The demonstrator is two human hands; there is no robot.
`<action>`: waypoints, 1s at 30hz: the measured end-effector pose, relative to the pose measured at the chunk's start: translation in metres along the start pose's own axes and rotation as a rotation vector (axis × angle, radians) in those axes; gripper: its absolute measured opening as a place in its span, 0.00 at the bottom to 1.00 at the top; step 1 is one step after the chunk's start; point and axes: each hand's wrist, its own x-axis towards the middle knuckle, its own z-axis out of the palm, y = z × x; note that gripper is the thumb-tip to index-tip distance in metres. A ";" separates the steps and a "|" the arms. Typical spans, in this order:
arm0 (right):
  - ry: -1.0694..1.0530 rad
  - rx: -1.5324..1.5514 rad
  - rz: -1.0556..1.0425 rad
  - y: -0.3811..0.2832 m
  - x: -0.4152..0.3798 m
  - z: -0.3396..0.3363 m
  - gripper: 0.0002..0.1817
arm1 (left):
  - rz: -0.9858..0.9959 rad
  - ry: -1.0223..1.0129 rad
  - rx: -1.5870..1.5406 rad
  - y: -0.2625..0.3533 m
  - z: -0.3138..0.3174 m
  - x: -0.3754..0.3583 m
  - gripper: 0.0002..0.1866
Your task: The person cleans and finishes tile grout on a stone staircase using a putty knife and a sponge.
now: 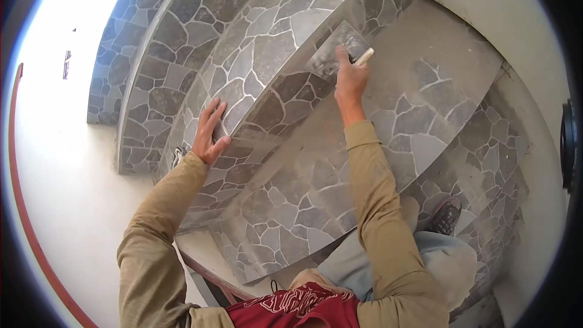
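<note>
My right hand (351, 79) is wrapped round the pale handle of a flat rectangular finishing trowel (328, 61). The trowel's smeared grey blade lies against the riser (267, 109) of a stone-patterned step, near its top edge. Farther left, my left hand (210, 132) rests with fingers apart on the edge of the same step's tread (261, 54). Grey irregular stones with white joints cover both tread and riser. A grey film hides part of the pattern on the tread below (340, 140).
More curved steps (182, 30) rise at the upper left. Cream walls stand at the right (486, 0) and left (73, 206). My shoe (445, 215) is on a lower step at the right. A reddish-brown rail (212, 276) shows near my body.
</note>
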 end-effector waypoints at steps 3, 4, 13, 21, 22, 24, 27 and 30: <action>-0.054 -0.182 -0.127 0.012 -0.032 0.012 0.33 | 0.016 -0.002 0.004 0.002 -0.002 0.002 0.49; -0.050 -0.188 -0.122 0.019 -0.030 0.008 0.33 | 0.014 -0.008 -0.001 0.004 0.000 0.000 0.49; -0.200 -0.129 -0.124 0.011 0.003 0.002 0.27 | -0.029 0.009 0.011 0.007 -0.004 0.002 0.48; -0.176 0.131 -0.221 -0.014 0.021 -0.006 0.20 | 0.003 0.011 0.015 0.007 -0.003 -0.001 0.43; -0.186 0.132 -0.227 -0.007 -0.007 0.001 0.20 | 0.001 0.023 0.018 0.006 -0.004 -0.001 0.43; -0.302 -0.019 -0.274 0.024 -0.050 0.010 0.20 | 0.002 0.028 0.007 0.003 -0.002 0.002 0.38; -0.374 -0.218 -0.376 0.043 -0.053 0.009 0.20 | 0.013 0.032 0.017 0.006 -0.002 0.001 0.34; -0.199 -0.063 -0.123 0.006 -0.005 -0.003 0.23 | -0.005 0.044 0.020 0.009 -0.001 0.001 0.33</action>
